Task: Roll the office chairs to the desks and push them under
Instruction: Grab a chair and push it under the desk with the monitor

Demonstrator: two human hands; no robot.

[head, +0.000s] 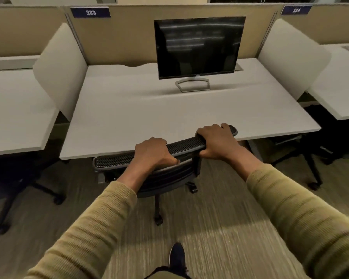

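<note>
A black mesh-backed office chair [117, 159] stands at the front edge of a white desk [141, 117], its seat tucked beneath the desktop and its wheeled base showing on the carpet. My left hand [152, 153] grips the top rail of the chair's backrest near its middle. My right hand [216, 141] grips the same rail near its right end. The backrest's top edge overlaps the desk's front edge in view.
A dark monitor [197, 47] stands at the back of the desk. Beige partitions with signs 383 [90, 12] and 384 [296, 10] divide the desks. Another chair base [18, 190] sits under the left desk. A dark chair [326, 135] stands under the right desk. My shoe [177, 256] is on the carpet.
</note>
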